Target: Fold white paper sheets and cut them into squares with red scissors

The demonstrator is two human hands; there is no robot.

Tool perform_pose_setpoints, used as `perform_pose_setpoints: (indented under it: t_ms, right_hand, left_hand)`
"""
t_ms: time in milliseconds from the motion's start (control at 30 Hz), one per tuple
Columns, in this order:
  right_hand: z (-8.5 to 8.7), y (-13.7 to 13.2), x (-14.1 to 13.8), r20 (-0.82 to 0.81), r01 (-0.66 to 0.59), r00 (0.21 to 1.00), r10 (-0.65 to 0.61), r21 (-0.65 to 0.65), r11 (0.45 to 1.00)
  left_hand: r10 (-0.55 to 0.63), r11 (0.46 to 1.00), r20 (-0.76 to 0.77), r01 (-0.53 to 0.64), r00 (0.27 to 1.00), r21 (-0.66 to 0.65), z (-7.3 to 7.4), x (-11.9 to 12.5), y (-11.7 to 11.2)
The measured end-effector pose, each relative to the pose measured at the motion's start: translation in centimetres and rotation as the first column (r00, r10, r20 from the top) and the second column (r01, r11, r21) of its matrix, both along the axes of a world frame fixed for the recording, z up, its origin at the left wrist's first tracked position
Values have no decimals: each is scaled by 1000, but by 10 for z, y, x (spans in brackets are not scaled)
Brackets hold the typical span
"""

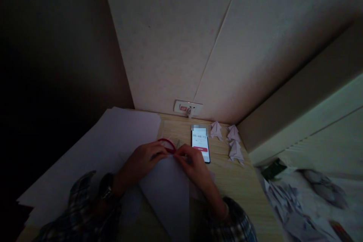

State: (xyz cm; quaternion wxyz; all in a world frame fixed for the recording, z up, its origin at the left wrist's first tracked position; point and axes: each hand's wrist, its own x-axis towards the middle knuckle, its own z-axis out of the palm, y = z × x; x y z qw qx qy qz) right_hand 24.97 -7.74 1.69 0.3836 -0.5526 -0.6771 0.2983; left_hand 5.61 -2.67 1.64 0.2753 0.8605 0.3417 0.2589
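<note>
Far left, a broad pile of white paper is seen lying flat on the table. The left hand is set beyond its inner edge; fingers are curled and nearly closed, and the upper edge of a sheet appears to be pinched between thumb and fingertips. A red ring, perhaps a scissors handle, is partly hidden just past the fingertips.

The sheet is placed between the forearms, on the table. Its long axis is run from the wall side toward the wearer; the pinched end is pointed at the wall, the near end is cut off by the frame. The left edge is slanted, the right edge nearly straight. Judged light, thin, easily creased, little slippery; best held by edges or corners, with a light grip.

A socket is mounted on the wall. By the right hand, thumb and forefinger brought together, the same upper edge is apparently gripped. Just beside it a lit phone is laid. Farther right, three folded figures are grouped.
</note>
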Motion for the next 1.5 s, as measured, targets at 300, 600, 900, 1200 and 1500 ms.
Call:
perform_pose_setpoints:
  t_ms: [300, 600, 900, 1200, 1500]
  right_hand:
    - [0, 14, -2, 120, -82, 989, 88, -59, 995]
    - [-10, 3, 15, 167, 60, 984, -66, 40, 997]
    - [-16, 6, 14, 149, 47, 987, -64, 113, 992]
    - [-18, 5, 13, 57, 72, 995, -82, 156, 985]
    - [-25, 7, 17, 71, 76, 994, -88, 162, 984]
  left_hand:
    - [61, 922, -128, -7, 990, 388, -11, 3, 7]
    - [106, 928, -59, -77, 993, 364, -23, -13, 17]
    - [105, 928, -52, -79, 993, 363, -26, -14, 15]
    - [118, 936, -30, -101, 993, 336, -24, -11, 9]
    - [154, 942, -20, -141, 988, 305, -27, -15, 5]
